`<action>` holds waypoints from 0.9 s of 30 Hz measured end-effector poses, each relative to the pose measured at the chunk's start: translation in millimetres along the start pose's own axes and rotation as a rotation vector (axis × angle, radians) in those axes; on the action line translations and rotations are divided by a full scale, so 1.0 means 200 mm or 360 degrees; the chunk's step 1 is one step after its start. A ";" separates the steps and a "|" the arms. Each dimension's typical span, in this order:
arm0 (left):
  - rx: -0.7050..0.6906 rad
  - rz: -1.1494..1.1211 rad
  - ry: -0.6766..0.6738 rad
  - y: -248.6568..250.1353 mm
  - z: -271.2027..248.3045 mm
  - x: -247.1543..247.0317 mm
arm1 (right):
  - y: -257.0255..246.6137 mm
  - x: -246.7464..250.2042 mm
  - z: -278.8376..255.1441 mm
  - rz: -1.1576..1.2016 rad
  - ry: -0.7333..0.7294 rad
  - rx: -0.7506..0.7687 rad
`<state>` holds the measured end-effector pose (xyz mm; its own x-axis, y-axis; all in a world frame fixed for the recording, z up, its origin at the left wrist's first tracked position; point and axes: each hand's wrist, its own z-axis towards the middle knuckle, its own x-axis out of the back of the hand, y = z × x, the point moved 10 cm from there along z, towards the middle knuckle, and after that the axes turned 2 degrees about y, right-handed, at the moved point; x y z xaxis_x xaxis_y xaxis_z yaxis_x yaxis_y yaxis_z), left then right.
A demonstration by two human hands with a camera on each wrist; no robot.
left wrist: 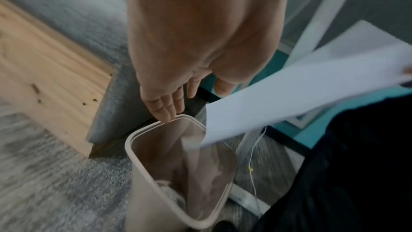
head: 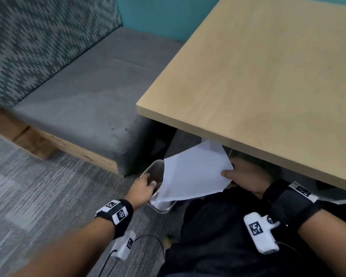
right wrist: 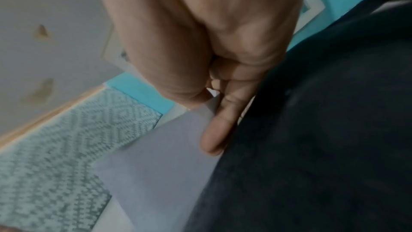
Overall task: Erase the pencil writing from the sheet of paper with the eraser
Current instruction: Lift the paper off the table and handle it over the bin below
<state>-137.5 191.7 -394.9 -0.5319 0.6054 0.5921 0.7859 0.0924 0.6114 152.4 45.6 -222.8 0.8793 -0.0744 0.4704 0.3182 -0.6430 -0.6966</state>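
White paper, pale bin

Teal zigzag weave is covering the backrest beside the tan table; grey is colouring the seat.

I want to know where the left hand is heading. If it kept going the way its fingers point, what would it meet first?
Probably the bin: the left hand has its fingertips at the near rim already, beside the sheet of paper.

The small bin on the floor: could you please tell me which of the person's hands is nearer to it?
Left. The left hand is at the bin, its fingers touching the rim. The right hand is off to the bin's side, pinching the sheet of paper.
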 end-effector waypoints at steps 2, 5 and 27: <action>-0.0148 0.0179 -0.0026 0.05 -0.02 -0.05 | -0.01 -0.03 0.04 -0.0020 -0.0002 -0.0010; -0.0436 0.0238 -0.0154 0.19 -0.10 -0.16 | 0.00 -0.05 0.08 -0.0040 -0.0006 -0.0053; 0.0314 -0.0229 -0.0156 -0.18 0.34 -0.37 | -0.03 -0.10 0.06 0.0258 -0.0135 0.0034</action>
<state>-105.4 197.3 -495.5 -0.6169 0.6476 0.4472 0.7560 0.3296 0.5656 137.5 60.1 -233.8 0.9461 -0.1108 0.3045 0.1767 -0.6112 -0.7715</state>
